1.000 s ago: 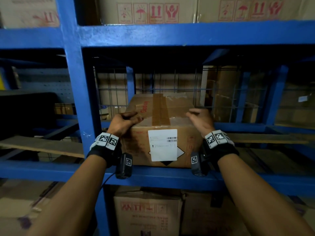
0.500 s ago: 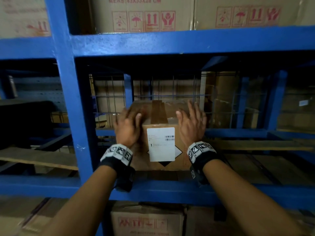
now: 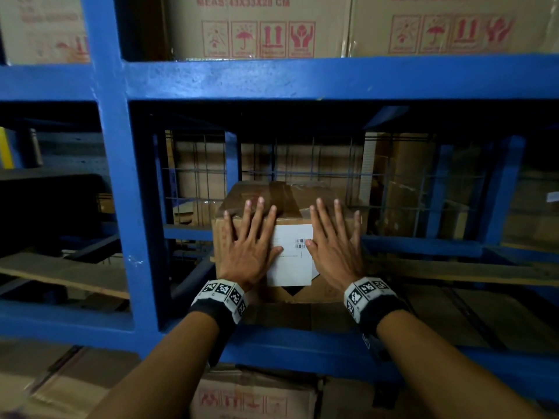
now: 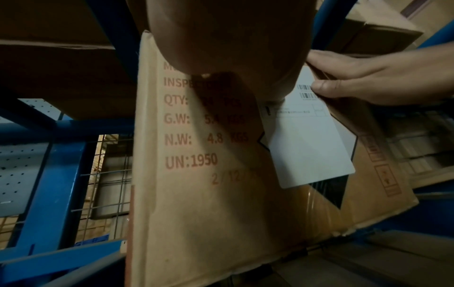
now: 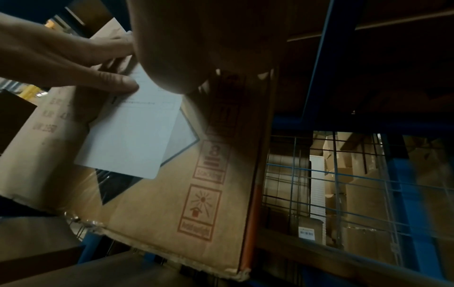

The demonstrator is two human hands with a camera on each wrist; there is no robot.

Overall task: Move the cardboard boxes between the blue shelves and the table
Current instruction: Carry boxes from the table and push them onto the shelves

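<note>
A: Head view has the box (image 3: 290, 207) on the middle blue shelf (image 3: 302, 349), set back from the front beam, near the wire mesh (image 3: 393, 176) behind.

B: And the hands?

A: Left hand (image 3: 251, 246) and right hand (image 3: 332, 246) lie flat on the front face, fingers straight and spread, tips over the top edge. Neither grips anything. The thumbs touch the white label (image 3: 292, 261).

B: So it looks like a push to seat it. How to do that well?

A: Press evenly with both palms so the box slides straight, not skewed. Ease off before it meets the mesh.

B: Wrists?

A: Both forearms reach in over the front beam, about level, palms forward.
</note>
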